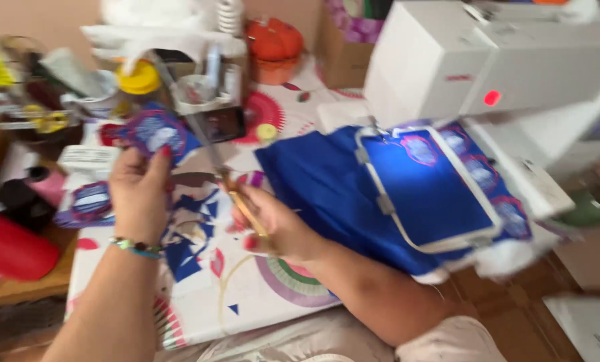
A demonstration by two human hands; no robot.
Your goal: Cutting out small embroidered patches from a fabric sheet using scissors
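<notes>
My left hand (pixel 137 194) is raised and pinches a small blue embroidered patch (pixel 155 134) by its lower edge. A beaded bracelet sits on that wrist. My right hand (pixel 276 228) grips gold-handled scissors (pixel 214 157), their blades pointing up toward the patch and ending just to its right. Blue fabric scraps (pixel 189 231) lie on the patterned tablecloth (pixel 246 302) under both hands. The picture is blurred by motion.
A white embroidery machine (pixel 487 60) stands at right, with a hoop (pixel 427 191) clamping blue fabric (pixel 313 181) stitched with more patches. Another finished patch (pixel 90 201) lies at left. Jars, a phone and an orange pincushion (pixel 273 43) crowd the back. A red object (pixel 11 248) sits at left.
</notes>
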